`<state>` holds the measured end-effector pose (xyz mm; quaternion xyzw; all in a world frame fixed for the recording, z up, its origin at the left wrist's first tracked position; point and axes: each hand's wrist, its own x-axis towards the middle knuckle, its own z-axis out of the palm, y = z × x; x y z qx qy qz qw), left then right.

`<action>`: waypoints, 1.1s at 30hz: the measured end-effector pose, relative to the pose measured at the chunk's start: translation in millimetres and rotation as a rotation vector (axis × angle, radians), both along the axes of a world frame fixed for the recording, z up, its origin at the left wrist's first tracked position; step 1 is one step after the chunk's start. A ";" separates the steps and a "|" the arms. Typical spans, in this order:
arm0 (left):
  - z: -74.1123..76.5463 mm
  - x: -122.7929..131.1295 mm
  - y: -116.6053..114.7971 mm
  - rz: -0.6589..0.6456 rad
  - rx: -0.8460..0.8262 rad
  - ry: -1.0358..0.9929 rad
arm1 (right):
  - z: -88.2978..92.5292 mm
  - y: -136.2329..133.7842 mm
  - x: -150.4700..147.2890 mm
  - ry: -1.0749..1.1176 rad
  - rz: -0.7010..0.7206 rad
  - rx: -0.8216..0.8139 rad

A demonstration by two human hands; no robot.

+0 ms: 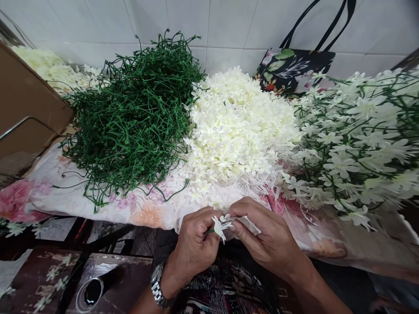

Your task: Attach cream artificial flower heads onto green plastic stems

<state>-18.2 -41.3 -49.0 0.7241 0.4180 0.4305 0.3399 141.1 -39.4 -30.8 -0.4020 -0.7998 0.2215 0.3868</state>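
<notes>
Low in the middle, my left hand [198, 240] pinches the green stem of an artificial flower, and its white petals [220, 227] stick out past the thumb. My right hand [270, 237] meets it from the other side, thumb and forefinger closed on a small white flower piece [226, 217]. Whether the two white pieces are joined cannot be made out. Beyond my hands lies a heap of loose white blossoms [235, 126]. To its left rises a tangled pile of green plastic stems [137, 113]. Thin white stamens [255, 181] lie at the blossom heap's front edge.
Assembled white flowers on stems [353, 152] are heaped at the right. A floral cloth [114, 213] covers the table. A black floral bag [294, 69] leans on the tiled wall. A cardboard box [29, 104] stands left; a glass with dark contents [90, 294] sits lower left.
</notes>
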 end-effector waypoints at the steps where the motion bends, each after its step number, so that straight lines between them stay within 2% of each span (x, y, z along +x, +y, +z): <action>1: 0.0 -0.2 0.4 -0.004 0.020 -0.034 | 1.9 -0.1 1.8 -0.011 0.006 -0.012; 9: 0.7 -1.0 2.4 -0.023 0.086 -0.074 | 12.5 -2.5 9.8 -0.016 0.005 0.070; 14: 2.0 -1.3 3.1 -0.042 0.106 -0.040 | 8.3 -2.9 6.4 -0.051 0.026 0.087; 22: -1.3 -4.2 5.1 0.007 0.142 0.026 | 4.4 0.5 0.2 -0.009 0.006 -0.024; 26: 4.3 -0.9 7.8 -0.018 0.147 0.030 | 2.3 1.2 -2.6 -0.026 -0.006 0.019; 33: 8.2 5.2 7.1 0.038 0.138 0.027 | -3.5 2.7 -5.5 -0.022 -0.025 0.092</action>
